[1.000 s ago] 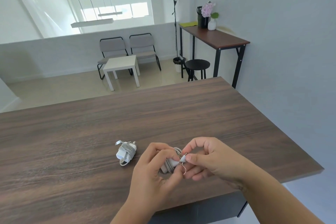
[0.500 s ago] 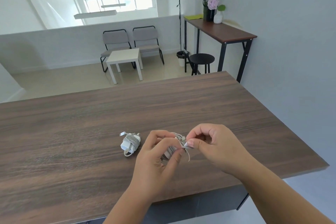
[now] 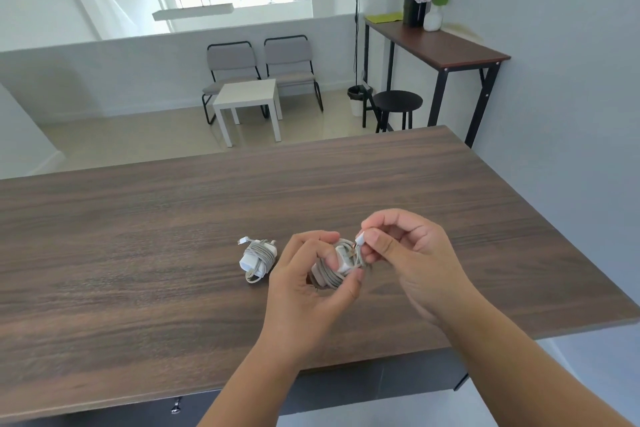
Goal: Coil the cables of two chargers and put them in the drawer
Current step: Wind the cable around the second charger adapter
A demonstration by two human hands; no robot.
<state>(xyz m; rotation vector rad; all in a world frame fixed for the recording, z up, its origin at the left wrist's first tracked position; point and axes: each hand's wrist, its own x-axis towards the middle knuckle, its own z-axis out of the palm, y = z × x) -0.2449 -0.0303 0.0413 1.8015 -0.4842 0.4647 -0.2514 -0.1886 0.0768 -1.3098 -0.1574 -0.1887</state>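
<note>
A white charger point(image 3: 257, 258) with its grey cable wound around it lies on the dark wooden table point(image 3: 173, 218), its connector sticking out to the upper left. Just right of it, my left hand point(image 3: 311, 284) grips a second white charger point(image 3: 341, 263), wrapped in grey cable, a little above the tabletop. My right hand point(image 3: 405, 256) pinches the white connector end of that cable point(image 3: 359, 239) at the top of the bundle. My fingers hide much of this charger.
The drawer front with a small metal handle point(image 3: 176, 407) shows under the table's near edge at lower left. The table's right edge runs close to a grey wall. Beyond the table stand a white side table, two chairs, a black stool and a tall desk.
The loose loop of cable that hung below my right fingers is gone; the connector end now sits up against the bundle. The view has tilted down slightly.
</note>
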